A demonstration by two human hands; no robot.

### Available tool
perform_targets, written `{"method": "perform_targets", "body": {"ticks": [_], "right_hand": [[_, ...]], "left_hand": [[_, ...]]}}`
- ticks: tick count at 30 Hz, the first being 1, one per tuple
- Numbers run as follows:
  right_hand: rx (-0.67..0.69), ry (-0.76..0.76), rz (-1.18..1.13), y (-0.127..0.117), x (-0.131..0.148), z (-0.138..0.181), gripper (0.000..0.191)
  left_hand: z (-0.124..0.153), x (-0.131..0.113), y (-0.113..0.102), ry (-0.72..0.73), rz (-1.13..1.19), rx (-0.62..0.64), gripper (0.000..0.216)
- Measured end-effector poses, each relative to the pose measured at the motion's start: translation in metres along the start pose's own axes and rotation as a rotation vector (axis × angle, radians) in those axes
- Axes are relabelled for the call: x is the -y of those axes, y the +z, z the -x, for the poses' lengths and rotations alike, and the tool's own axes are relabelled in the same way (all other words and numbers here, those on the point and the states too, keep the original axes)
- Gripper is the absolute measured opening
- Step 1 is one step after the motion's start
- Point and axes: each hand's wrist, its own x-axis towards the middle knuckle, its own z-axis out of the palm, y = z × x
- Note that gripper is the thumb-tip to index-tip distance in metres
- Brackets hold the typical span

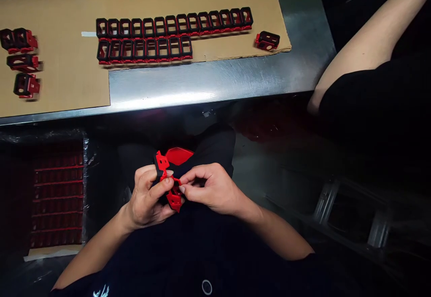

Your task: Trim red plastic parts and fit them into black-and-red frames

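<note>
My left hand (145,197) is wrapped round a red-and-black plastic frame (162,162) held above my lap, its thumb pressed against the red side. From the right, my right hand (212,187) pinches a small red part (177,181) at the middle of that frame between thumb and forefinger. Whether this part is separate or belongs to the frame, I cannot tell. Fingers cover much of the piece. Just behind it a flat red shape (179,155) shows near my legs.
Rows of similar frames (144,50) stand on cardboard (67,70) over a metal table (202,81). One lone frame (268,40) lies at the right; several sit at the left. A plastic-lined box (59,198) of red pieces is lower left. Another person's arm (367,36) reaches in at right.
</note>
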Motion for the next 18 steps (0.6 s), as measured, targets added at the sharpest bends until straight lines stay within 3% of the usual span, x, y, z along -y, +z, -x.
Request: {"method": "perform_targets", "body": {"ticks": [6,10,18], "right_hand": [[0.012,0.004,0.089,-0.0065,-0.0011,0.0019,0.015],[0.024,0.023,0.016,-0.0047,-0.0049,0.0016,0.014],[-0.037,-0.014,0.047,-0.0013,-0.0019,0.0015,0.009]], "left_hand": [[-0.0019,-0.0009,-0.0019,0.011,-0.013,0.008,0.078],[-0.0021,-0.0008,-0.0017,0.034,-0.035,0.018,0.073],[-0.0007,-0.0006,-0.0001,0.036,-0.062,0.029,0.073]]}}
